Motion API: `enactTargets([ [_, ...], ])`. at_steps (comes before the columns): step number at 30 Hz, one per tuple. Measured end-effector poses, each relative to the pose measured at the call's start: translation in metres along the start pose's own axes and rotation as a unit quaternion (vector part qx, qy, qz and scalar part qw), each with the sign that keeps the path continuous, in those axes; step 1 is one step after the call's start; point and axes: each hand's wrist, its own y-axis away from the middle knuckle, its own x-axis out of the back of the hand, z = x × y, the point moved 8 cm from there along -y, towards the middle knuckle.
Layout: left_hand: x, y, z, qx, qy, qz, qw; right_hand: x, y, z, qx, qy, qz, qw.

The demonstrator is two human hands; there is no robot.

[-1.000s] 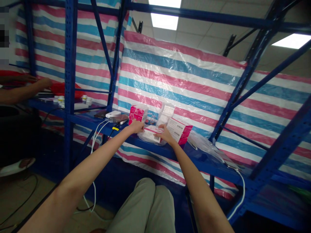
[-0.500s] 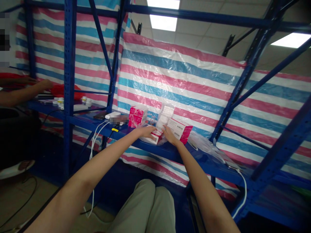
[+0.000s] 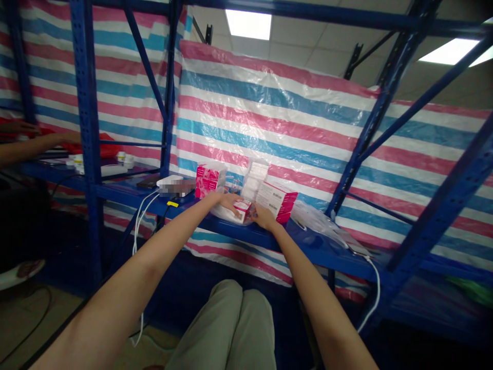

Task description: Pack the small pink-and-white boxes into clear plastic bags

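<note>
A small pink-and-white box [image 3: 242,207] lies in a clear plastic bag [image 3: 225,213] at the front of the blue shelf. Over its left side, my left hand [image 3: 229,201] holds it with the fingers and thumb. My right hand [image 3: 264,216] is closed at the box's right end, its fingertips pinching the bag's plastic. Just behind the right hand stands a larger white-and-pink box [image 3: 275,199] with printed labels. White wrapped packs [image 3: 256,179] are stacked behind the hands. Another pink box [image 3: 208,180] in clear wrap stands left of them.
White devices with cables [image 3: 170,182] and a dark phone-like slab [image 3: 148,181] lie leftward on the shelf [image 3: 231,230]. Clear plastic sheeting [image 3: 319,221] and a flat device [image 3: 356,246] lie to the right. Blue posts [image 3: 85,128] flank the space. Another person's arm [image 3: 34,145] reaches in at far left.
The view has shifted slightly. My left hand has moved further onto the small box, and my right hand has drawn from the larger box down to the small box's right end, fingers curling in.
</note>
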Motion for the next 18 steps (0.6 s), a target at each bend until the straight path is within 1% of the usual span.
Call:
enactTargets([
  [2,0.000,0.000,0.002,-0.002,-0.003,0.004,1.000,-0.002,-0.001,0.000,-0.007,0.014,-0.009,1.000],
  [4,0.000,0.002,0.000,0.009,-0.008,0.006,1.000,-0.003,-0.002,0.000,-0.011,0.026,-0.018,0.999],
  [8,-0.002,0.010,-0.007,0.058,-0.041,0.005,0.997,0.000,-0.002,-0.001,-0.011,0.033,-0.043,0.998],
  [11,-0.001,0.013,-0.009,0.091,-0.084,0.012,0.992,0.008,-0.001,0.003,-0.024,0.035,-0.037,0.998],
  [13,0.001,0.012,-0.004,0.097,-0.123,0.031,0.987,0.012,0.000,0.007,-0.042,0.043,-0.030,0.998],
  [18,0.004,0.010,0.017,0.072,-0.222,0.091,0.968,0.010,-0.001,0.010,-0.073,0.069,-0.031,0.994],
])
